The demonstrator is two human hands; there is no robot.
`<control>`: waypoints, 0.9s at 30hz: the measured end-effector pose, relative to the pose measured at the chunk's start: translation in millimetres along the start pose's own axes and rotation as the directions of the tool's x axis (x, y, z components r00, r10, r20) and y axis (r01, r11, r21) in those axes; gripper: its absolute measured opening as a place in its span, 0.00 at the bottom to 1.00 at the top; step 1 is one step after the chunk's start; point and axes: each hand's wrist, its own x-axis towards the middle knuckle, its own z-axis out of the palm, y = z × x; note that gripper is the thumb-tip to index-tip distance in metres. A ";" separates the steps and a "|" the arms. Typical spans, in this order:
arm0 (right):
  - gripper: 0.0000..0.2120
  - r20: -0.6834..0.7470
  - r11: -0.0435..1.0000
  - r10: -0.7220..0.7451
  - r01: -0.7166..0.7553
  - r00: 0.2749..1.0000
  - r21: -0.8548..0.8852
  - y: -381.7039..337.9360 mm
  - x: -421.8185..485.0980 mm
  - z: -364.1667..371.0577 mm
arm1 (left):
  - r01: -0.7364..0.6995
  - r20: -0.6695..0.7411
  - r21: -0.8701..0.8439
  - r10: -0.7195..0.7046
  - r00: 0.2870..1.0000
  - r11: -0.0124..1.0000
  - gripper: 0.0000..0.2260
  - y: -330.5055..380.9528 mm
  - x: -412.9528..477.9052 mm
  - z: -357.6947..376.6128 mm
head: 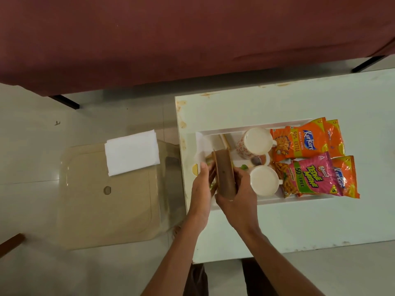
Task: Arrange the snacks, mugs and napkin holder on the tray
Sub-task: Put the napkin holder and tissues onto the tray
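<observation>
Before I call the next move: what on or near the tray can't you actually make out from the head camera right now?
- Head view: tray floor at its left end, covered by both hands and the napkin holder.
- Whether the holder rests on the tray or is lifted: left hand and right hand hide its base.
- Orange packets at the back, mostly under the front Kurkure packet.
- Small metal item between the mugs: too small to identify.

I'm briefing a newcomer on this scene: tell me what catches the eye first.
The bright snack packets, orange and pink, stand out at the right end of the white tray, beside two white mugs. At the tray's left end, the left hand and right hand hold a brown napkin holder. A white folded cloth lies on the beige stool to the left.
</observation>
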 end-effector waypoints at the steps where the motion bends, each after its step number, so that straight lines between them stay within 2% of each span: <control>1: 0.36 0.014 1.000 0.017 -0.017 1.000 0.022 -0.5 1.1 0.0 | 0.001 -0.003 -0.005 -0.001 1.000 1.000 0.17 -1.9 1.5 0.5; 6: 0.38 0.103 0.999 0.021 -0.026 0.994 0.047 -4.8 11.1 -0.3 | 0.004 -0.033 -0.003 -0.004 0.999 1.000 0.18 -6.6 9.7 0.8; 11: 0.34 0.208 0.972 0.126 -0.162 0.970 0.169 -11.9 16.2 -6.4 | 0.014 -0.028 -0.057 -0.016 0.999 0.998 0.20 -5.6 13.6 -2.3; 16: 0.34 0.261 0.945 0.179 -0.240 0.949 0.223 -19.5 19.8 -9.1 | 0.018 -0.051 -0.086 -0.022 0.998 0.996 0.18 -4.7 13.1 -4.4; 21: 0.37 0.250 0.942 0.210 -0.265 0.945 0.209 -26.9 15.0 -13.1 | 0.019 -0.093 -0.103 -0.028 0.995 0.995 0.18 4.2 7.8 -16.6; 24: 0.37 0.207 0.973 0.154 -0.185 0.966 0.139 -35.5 6.0 -14.1 | -0.020 -0.128 -0.140 0.002 0.992 0.990 0.22 17.3 -2.4 -36.0; 27: 0.33 0.090 0.995 -0.069 0.075 0.994 -0.067 -50.8 -0.3 -8.6 | -0.094 -0.169 -0.161 0.067 0.983 0.983 0.24 32.0 -17.5 -66.6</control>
